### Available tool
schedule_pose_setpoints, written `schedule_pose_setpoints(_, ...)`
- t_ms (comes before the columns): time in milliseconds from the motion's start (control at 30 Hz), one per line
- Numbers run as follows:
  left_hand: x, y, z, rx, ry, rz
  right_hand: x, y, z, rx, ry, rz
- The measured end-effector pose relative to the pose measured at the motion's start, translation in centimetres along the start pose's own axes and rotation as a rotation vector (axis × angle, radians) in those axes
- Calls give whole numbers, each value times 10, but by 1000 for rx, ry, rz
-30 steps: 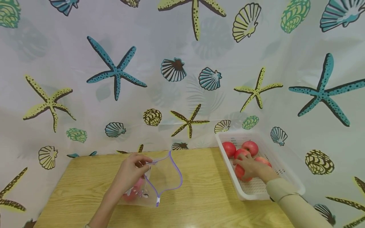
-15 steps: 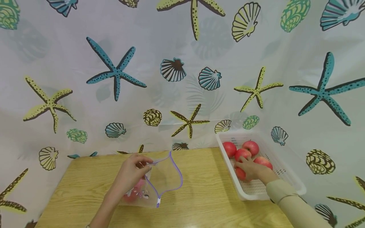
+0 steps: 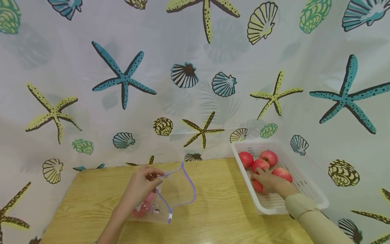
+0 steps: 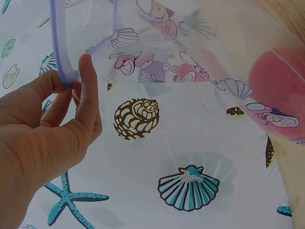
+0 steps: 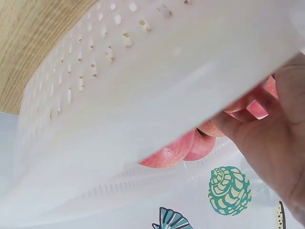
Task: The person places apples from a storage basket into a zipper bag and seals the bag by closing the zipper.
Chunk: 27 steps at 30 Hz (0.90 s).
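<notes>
In the head view, my left hand [image 3: 142, 182] pinches the rim of a clear zip bag [image 3: 179, 189] between thumb and fingers. The bag's mouth, edged with a purple zip strip, gapes to the right. A red apple [image 3: 141, 209] shows through the bag's film, partly behind my wrist. The left wrist view shows the same purple strip [image 4: 59, 43] between my fingertips. Over at the right, my right hand [image 3: 269, 181] reaches into a white basket [image 3: 274, 210] and grips an apple [image 3: 257, 186], its fingers curled round it. In the right wrist view the basket wall hides most of that apple.
Several more red apples [image 3: 269, 158] lie in the basket round my right hand. The basket has raised, perforated walls and stands at the right end of the wooden table [image 3: 213, 193]. A curtain [image 3: 195, 101] printed with shells and starfish hangs behind and at both sides.
Both hands stay almost where they were, the left on the bag rim and the right on the apple. The whole view shifts very slightly.
</notes>
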<state>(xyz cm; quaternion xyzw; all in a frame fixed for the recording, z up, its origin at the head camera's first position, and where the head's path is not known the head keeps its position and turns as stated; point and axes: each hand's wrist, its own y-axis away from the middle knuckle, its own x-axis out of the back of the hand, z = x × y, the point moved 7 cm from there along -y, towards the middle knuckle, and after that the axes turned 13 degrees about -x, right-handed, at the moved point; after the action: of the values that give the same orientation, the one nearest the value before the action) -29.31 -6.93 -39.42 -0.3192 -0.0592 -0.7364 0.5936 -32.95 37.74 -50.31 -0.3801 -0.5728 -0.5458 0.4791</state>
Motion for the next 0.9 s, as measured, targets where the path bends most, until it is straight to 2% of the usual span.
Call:
schedule_pose_setpoints(267,-1,1,0,-12,14,6,1,2,-1,-31,-19,2)
schedule_pose_setpoints(567,-1,2,1,-13,11,6,12,3,-6,52,29,143)
schedule_pose_setpoints(767,0,3,1,8,18,7,25,3,-5,19,120,214)
schedule_pose_setpoints(900,0,2,1,6,6,4,35,6,-9,30,159,254)
